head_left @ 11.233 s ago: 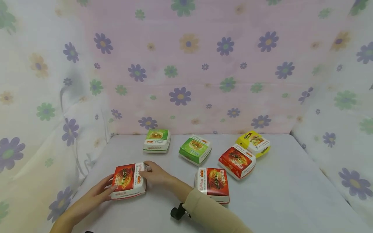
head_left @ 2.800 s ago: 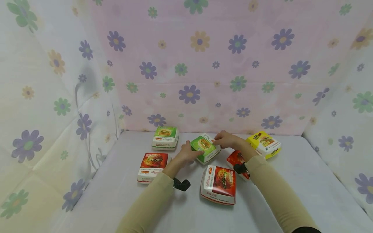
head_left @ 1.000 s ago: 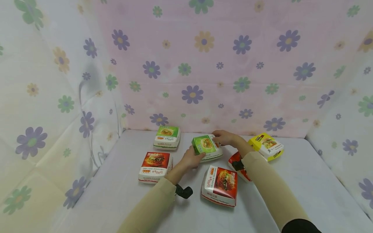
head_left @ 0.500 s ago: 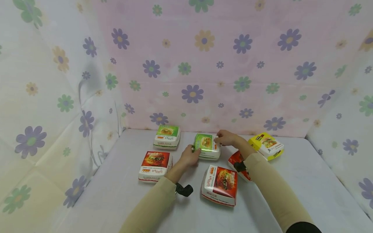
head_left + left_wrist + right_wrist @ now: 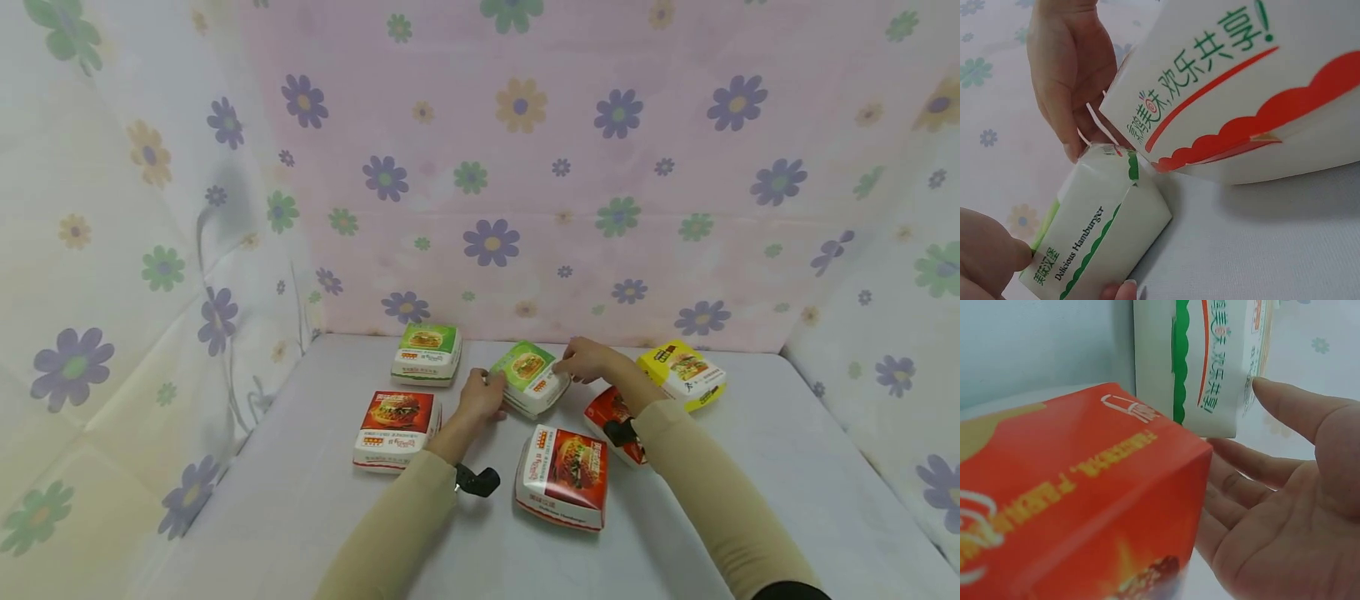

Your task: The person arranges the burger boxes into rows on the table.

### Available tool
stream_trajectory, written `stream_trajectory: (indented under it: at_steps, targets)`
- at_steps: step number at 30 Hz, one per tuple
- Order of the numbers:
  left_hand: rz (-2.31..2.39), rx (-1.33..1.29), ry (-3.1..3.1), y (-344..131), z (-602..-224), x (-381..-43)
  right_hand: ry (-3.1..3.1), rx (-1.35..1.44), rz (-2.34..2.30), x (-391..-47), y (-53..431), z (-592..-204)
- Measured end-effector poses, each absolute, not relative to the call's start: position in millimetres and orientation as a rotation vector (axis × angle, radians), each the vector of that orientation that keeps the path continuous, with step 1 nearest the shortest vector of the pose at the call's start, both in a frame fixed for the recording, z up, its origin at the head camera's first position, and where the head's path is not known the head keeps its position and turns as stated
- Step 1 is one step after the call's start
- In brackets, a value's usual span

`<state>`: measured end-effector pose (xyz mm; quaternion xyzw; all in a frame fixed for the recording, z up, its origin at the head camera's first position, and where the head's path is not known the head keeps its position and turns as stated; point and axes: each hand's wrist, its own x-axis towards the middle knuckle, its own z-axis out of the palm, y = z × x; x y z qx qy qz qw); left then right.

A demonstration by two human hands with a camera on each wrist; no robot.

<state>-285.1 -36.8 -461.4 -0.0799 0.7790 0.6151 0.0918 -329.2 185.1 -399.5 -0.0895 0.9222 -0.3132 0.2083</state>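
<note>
Both hands are on a green-and-white hamburger box [image 5: 527,377] at the middle back of the table. My left hand [image 5: 480,397] grips its left corner; in the left wrist view the thumb [image 5: 1021,255] lies on the lid edge of this hamburger box [image 5: 1094,225], with fingertips at the opposite side. At the right corner, my right hand [image 5: 592,360] holds it; the right wrist view has the thumb [image 5: 1266,392] against the side of the hamburger box [image 5: 1210,369], other fingers partly hidden. The box's burger label now points toward the lower right.
Red hamburger boxes stand at left [image 5: 396,427] and front [image 5: 562,477]; a third red box [image 5: 606,410] is partly covered by the right forearm. A green box [image 5: 427,354] stands back left, a yellow box [image 5: 682,373] back right. Flowered cloth [image 5: 491,275] hangs behind.
Since the oldest frame, the hands have left the left red box, which now stands turned. They have moved to the middle green box, which has rotated, lately clockwise.
</note>
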Motion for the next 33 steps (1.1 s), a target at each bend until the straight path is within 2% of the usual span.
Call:
stream_trajectory:
  at_steps: [8, 24, 33]
  targets:
    - [1.783, -0.35, 2.361, -32.6, -464.7, -296.6, 2.513, -0.242, -0.863, -325.7, 187.1, -401.6]
    - [1.779, -0.279, 2.333, -33.9, -467.3, -315.0, 2.503, -0.233, -0.845, -323.5, 190.7, -405.2]
    - [1.738, -0.325, 2.354, -33.5, -471.3, -321.2, 2.495, -0.203, -0.873, -321.4, 191.2, -407.5]
